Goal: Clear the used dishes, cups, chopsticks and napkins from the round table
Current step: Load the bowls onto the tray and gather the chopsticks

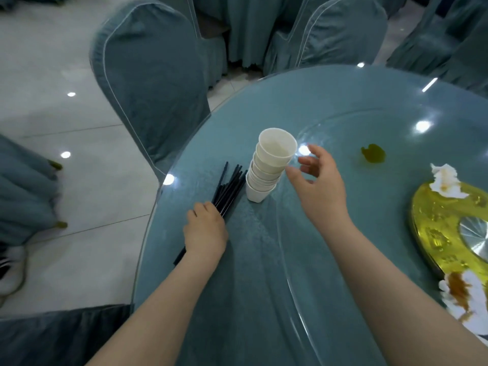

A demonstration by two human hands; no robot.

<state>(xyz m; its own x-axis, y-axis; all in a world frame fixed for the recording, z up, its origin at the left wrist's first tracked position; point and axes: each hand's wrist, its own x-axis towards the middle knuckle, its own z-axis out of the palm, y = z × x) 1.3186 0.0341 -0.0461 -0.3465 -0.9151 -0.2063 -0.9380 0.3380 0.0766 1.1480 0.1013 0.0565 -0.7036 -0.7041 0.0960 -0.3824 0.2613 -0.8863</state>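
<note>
A leaning stack of several white cups (269,165) stands on the round glass-topped table (343,101) near its left edge. Beside it lies a bundle of black chopsticks (229,188). My left hand (204,231) is curled round the near part of that bundle. My right hand (317,180) hovers just right of the cup stack, fingers loosely spread, thumb close to the cups and holding nothing. Two stained white napkins lie at the right, one (446,180) on the gold turntable base, one (464,299) near the front edge.
A gold turntable base (435,233) sits at the right. A dark green spill (372,153) marks the glass. Teal-covered chairs (150,75) ring the table, with one at the left edge; pale tiled floor (52,128) lies to the left.
</note>
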